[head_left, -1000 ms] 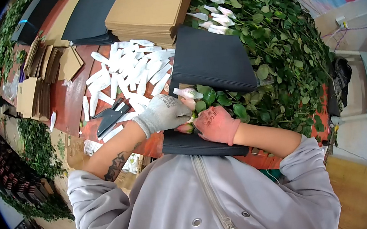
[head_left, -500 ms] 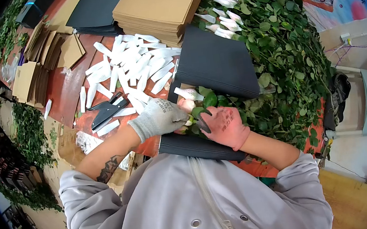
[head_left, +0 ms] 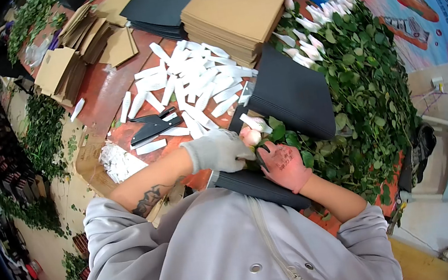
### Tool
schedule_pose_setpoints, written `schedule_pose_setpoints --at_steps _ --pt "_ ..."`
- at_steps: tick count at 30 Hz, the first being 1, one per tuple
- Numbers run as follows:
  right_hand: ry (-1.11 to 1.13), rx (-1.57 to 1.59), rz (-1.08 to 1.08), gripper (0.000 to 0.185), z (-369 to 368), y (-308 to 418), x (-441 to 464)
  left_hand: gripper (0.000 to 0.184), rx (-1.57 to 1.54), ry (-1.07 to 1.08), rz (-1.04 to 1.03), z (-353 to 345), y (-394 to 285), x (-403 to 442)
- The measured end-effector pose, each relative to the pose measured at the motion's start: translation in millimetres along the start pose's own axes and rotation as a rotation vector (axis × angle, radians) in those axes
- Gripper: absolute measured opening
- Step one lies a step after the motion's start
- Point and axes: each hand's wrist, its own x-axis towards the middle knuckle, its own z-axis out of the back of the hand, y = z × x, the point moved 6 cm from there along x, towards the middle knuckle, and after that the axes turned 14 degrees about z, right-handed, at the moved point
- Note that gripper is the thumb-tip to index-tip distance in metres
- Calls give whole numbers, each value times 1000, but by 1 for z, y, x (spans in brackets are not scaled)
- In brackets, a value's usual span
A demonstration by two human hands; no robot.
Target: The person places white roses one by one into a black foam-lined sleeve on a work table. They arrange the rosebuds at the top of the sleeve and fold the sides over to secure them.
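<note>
Near your 12 o'clock, locate the bare rose bloom (head_left: 250, 135), a pale pink, rounded head with its petals gathered; its upper face is exposed to you, while its lower side and stem are hidden from your view. At 1 o'clock from that bloom, immediately beside it, you have the sleeved rose bud (head_left: 255, 123), lying on its side in a white, perforated cover whose narrow end points to 10 o'clock. At 3 o'clock from the bloom, observe the green rose leaves (head_left: 277, 129), broad, glossy and overlapping, lying just beyond the cover's wider end.
</note>
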Motion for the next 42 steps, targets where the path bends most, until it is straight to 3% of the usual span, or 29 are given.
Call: schedule_pose_setpoints --at_steps 2,6,7,12,15,17,19,21,23,24,27,30,36,38,40,42 --pt "-89 36 -18 36 12 -2 -2 31 153 163 100 -12 0 2" --pt "-91 -54 -231 38 14 -20 -3 32 99 70 101 -13 5 -4" --pt "-6 14 -229 41 9 -21 4 32 113 82 112 -11 3 -4" --pt "-85 -87 -194 41 1 -25 9 32 151 163 196 -6 -1 -7" --pt "50 -94 -175 39 -5 -24 13 32 156 160 158 -6 0 -6" --pt "-23 -120 -90 36 -3 -19 12 32 169 151 116 -3 -4 -4" --pt "-57 -109 -60 36 -1 -22 8 33 33 -50 238 14 -3 2" --pt "-92 -99 -22 35 6 -22 7 36 167 -8 246 10 -5 3" --pt "-390 -168 -157 36 35 -29 -2 38 299 35 254 4 -3 4" --pt "-391 -169 -169 36 35 -31 0 39 289 1 242 3 0 4" --pt "-16 -7 -339 41 5 -44 10 40 312 10 247 3 -5 4" --pt "-206 -183 -242 43 -4 -43 3 40 353 50 279 -1 -3 3" --pt "-40 -216 -211 39 -11 -40 11 30 213 -118 166 3 8 6" --pt "3 -240 -218 43 -11 -41 14 30 -24 -423 292 31 27 14" --pt "-11 -200 -197 42 -9 -39 14 32 43 -411 319 28 35 25" --pt "-26 -240 -175 41 -18 -42 13 27 48 -368 215 16 40 38"
